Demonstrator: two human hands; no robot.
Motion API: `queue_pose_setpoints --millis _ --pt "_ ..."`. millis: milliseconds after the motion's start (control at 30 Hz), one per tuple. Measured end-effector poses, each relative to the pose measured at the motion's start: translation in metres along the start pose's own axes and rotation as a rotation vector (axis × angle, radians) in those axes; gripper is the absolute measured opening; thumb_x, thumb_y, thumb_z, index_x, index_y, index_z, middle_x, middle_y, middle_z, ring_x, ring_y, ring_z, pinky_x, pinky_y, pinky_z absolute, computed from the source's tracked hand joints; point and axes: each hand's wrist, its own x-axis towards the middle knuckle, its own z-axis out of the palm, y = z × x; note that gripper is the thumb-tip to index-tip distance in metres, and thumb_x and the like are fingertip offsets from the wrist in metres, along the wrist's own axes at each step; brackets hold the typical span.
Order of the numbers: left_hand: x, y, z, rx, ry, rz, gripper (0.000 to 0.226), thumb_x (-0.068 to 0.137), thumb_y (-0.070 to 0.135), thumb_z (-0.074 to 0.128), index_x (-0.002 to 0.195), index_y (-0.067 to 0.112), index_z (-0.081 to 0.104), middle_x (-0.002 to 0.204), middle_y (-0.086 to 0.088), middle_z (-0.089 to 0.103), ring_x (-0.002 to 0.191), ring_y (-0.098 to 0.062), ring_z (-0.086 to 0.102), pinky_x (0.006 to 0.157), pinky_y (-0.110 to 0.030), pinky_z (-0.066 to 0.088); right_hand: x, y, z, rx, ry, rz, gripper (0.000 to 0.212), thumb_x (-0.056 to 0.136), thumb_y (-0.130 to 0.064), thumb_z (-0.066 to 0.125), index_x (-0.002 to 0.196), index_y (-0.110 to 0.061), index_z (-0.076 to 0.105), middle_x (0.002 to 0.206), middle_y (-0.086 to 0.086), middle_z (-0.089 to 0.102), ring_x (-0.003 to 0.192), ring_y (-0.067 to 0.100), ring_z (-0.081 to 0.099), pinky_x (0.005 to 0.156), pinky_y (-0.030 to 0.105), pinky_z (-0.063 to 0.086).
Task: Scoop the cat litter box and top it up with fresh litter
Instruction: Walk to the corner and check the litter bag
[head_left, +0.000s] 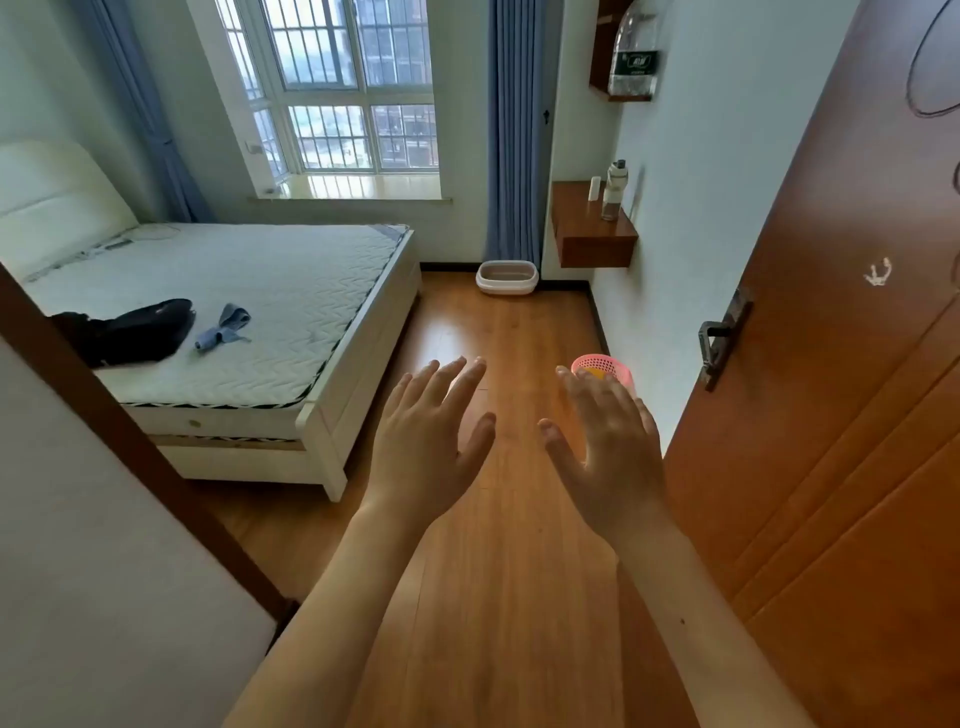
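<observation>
Litter-box work had not begun: our left hand (426, 441) and right hand (613, 447) hung spread and empty. One pink basket (605, 368) beyond could trip us. One litter box (507, 278) sat far off by the curtain (511, 130); no scoop showed.

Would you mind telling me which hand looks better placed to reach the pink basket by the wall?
Right. The right hand, open and empty, already overlaps the pink basket beside the open door. The left hand, also open, hangs nearer the bed.
</observation>
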Motion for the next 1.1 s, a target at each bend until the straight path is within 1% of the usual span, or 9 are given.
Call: queue_pose_setpoints --millis 167,300,400,500,700,867,933,1033,1100 --pt "0.027 -0.031 0.017 -0.02 -0.007 -0.025 0.06 0.094 0.054 0.029 0.146 0.027 0.04 0.148 0.002 0.045 0.141 -0.021 0.034 0.112 -0.049 0.034 0.035 0.004 0.027 0.006 0.009 0.038 0.063 0.091 -0.063 0.027 0.144 -0.032 0.038 0.149 -0.003 0.041 0.14 0.022 0.034 0.113 0.054 0.026" --pt "0.065 -0.065 0.029 -0.041 0.005 0.001 0.061 0.093 0.055 0.028 0.145 0.026 0.043 0.147 0.001 0.047 0.14 -0.022 0.036 0.111 -0.05 0.035 0.077 0.003 0.061 -0.016 0.036 0.033 0.061 0.091 -0.063 0.029 0.144 -0.033 0.038 0.149 -0.004 0.04 0.14 0.021 0.035 0.112 0.054 0.028" --pt "0.102 -0.095 0.032 -0.049 0.019 0.013 0.063 0.092 0.055 0.027 0.145 0.026 0.043 0.147 0.001 0.048 0.14 -0.021 0.038 0.111 -0.049 0.036 0.114 -0.003 0.086 -0.022 0.042 0.043 0.06 0.091 -0.064 0.031 0.144 -0.035 0.037 0.15 -0.006 0.039 0.141 0.02 0.033 0.114 0.052 0.024" --pt "0.143 -0.125 0.031 -0.047 0.019 0.027 0.064 0.092 0.056 0.026 0.146 0.026 0.041 0.148 0.003 0.045 0.14 -0.019 0.036 0.113 -0.047 0.034 0.156 -0.011 0.105 -0.05 0.07 0.052 0.059 0.092 -0.062 0.034 0.144 -0.035 0.037 0.15 -0.006 0.039 0.14 0.02 0.034 0.113 0.048 0.022" --pt "0.209 -0.174 0.039 -0.061 0.01 0.045 0.063 0.091 0.056 0.029 0.148 0.029 0.038 0.15 0.005 0.042 0.142 -0.017 0.033 0.115 -0.046 0.031 0.227 -0.02 0.138 -0.059 0.103 0.074 0.056 0.092 -0.059 0.036 0.142 -0.034 0.039 0.147 -0.004 0.044 0.137 0.021 0.039 0.11 0.051 0.028" --pt "0.242 -0.195 0.057 -0.075 -0.034 0.049 0.068 0.089 0.059 0.026 0.148 0.029 0.036 0.152 0.006 0.04 0.143 -0.016 0.029 0.117 -0.044 0.027 0.26 -0.008 0.161 -0.103 0.034 0.114 0.058 0.092 -0.062 0.031 0.144 -0.036 0.034 0.15 -0.006 0.039 0.141 0.019 0.032 0.113 0.049 0.024" --pt "0.26 -0.199 0.068 -0.078 -0.039 0.054 0.068 0.089 0.06 0.026 0.148 0.029 0.037 0.151 0.005 0.041 0.143 -0.017 0.03 0.117 -0.045 0.027 0.274 0.001 0.168 -0.104 0.027 0.121 0.057 0.093 -0.061 0.033 0.144 -0.037 0.033 0.151 -0.007 0.038 0.141 0.017 0.031 0.113 0.048 0.023" --pt "0.291 -0.203 0.09 -0.082 -0.03 0.068 0.065 0.09 0.059 0.029 0.147 0.028 0.04 0.149 0.004 0.045 0.141 -0.018 0.034 0.116 -0.046 0.03 0.297 0.018 0.178 -0.097 0.031 0.139 0.056 0.093 -0.06 0.037 0.144 -0.037 0.033 0.15 -0.008 0.038 0.14 0.017 0.033 0.114 0.049 0.026" --pt "0.312 -0.203 0.108 -0.074 -0.041 0.082 0.065 0.091 0.059 0.028 0.147 0.028 0.04 0.149 0.004 0.044 0.141 -0.017 0.034 0.118 -0.043 0.026 0.315 0.033 0.183 -0.084 0.04 0.151 0.058 0.092 -0.062 0.036 0.143 -0.037 0.035 0.149 -0.008 0.04 0.139 0.018 0.035 0.112 0.051 0.029"
